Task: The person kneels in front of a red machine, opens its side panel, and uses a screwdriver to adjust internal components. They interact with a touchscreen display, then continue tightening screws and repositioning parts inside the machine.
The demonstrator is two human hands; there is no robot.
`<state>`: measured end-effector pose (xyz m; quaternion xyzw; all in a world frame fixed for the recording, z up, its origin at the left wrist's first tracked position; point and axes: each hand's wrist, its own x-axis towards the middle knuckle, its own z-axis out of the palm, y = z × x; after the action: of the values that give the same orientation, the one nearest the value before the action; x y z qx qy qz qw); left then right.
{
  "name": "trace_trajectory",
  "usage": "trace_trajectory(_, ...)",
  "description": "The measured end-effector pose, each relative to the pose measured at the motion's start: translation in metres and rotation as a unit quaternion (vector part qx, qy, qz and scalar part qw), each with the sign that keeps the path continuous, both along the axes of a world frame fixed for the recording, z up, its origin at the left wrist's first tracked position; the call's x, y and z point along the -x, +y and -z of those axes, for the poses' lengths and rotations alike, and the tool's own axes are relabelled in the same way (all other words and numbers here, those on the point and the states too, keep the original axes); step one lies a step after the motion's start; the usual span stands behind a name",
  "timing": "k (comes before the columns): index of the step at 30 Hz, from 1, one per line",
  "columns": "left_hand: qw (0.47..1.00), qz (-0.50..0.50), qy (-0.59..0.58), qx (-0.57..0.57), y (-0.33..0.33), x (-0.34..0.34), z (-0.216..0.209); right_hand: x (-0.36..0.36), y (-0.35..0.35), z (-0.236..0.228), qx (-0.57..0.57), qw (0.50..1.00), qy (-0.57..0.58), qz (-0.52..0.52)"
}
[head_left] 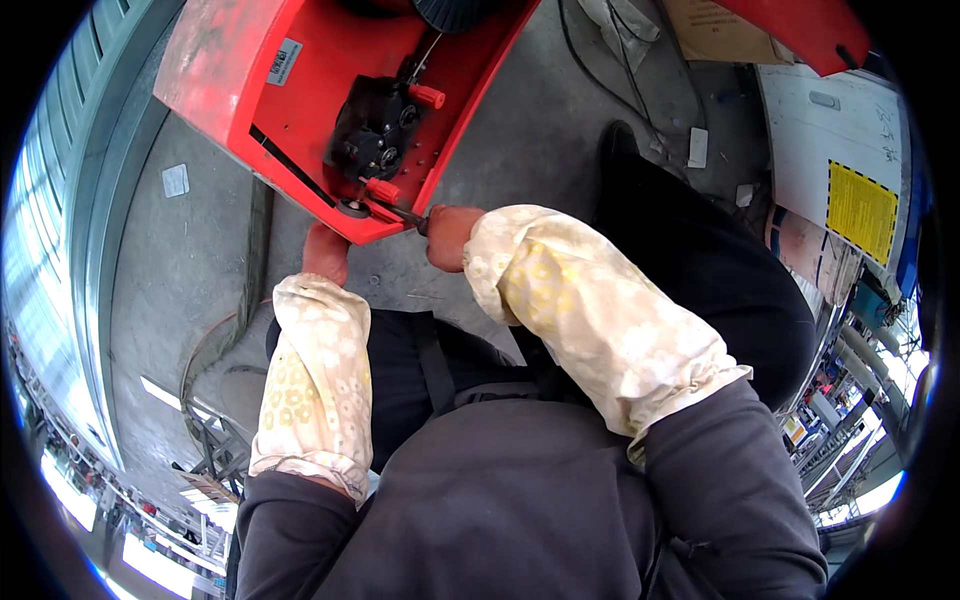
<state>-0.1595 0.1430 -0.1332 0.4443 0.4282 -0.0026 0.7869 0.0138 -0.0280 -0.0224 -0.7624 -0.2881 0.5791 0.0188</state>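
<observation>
We found the red machine housing (215, 80), by its layout a wire feeder, ahead of the person, over the concrete floor (520, 130); what it stood on was out of sight. Its uncovered side faced upward in the view, which in our judgement put the black drive mechanism (365, 130) within easy reach.

The right hand (452, 238) lay just outside the near right edge, its fingers clenched around the end of a slim dark rod (408, 216). The rod crossed that edge towards the lower red knob (382, 191); we judged that this approach kept the hand clear of the cramped interior. The left hand (326, 255) was at the near left corner, below the front panel. Its fingers were hidden, so we could not tell whether they gripped anything; the position suggested steadying or support from outside.

As to appearance, the red paint was scuffed and dulled along the outer left wall and brighter inside. A pale printed label (284, 61) was stuck to the inner wall, and a black strip ran near the front. The mechanism carried an upper red knob (427, 96) also, and a thin straight wire (428, 55) led from it towards a dark spool (450, 12), partly cut off by the frame.
</observation>
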Motion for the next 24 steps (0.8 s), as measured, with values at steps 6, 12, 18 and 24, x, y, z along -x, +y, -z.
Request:
trace_trajectory(6, 1.0, 0.016, 0.018, -0.02, 0.013, 0.014, 0.037, 0.006, 0.036, 0.019, 0.004, 0.996, -0.005, -0.092)
trace_trajectory(12, 0.999, 0.024, -0.017, -0.022, -0.003, -0.003, 0.001, 0.007, 0.039, 0.036, -0.069, 0.997, -0.013, -0.014)
trace_trajectory(18, 0.999, 0.026, 0.009, 0.021, 0.007, 0.005, 0.007, -0.01, 0.012, 0.039, -0.079, 0.95, 0.244, 0.178)
trace_trajectory(24, 1.0, 0.02, 0.012, 0.017, 0.003, -0.001, -0.001, -0.012, 0.003, 0.031, -0.117, 0.941, 0.224, 0.223)
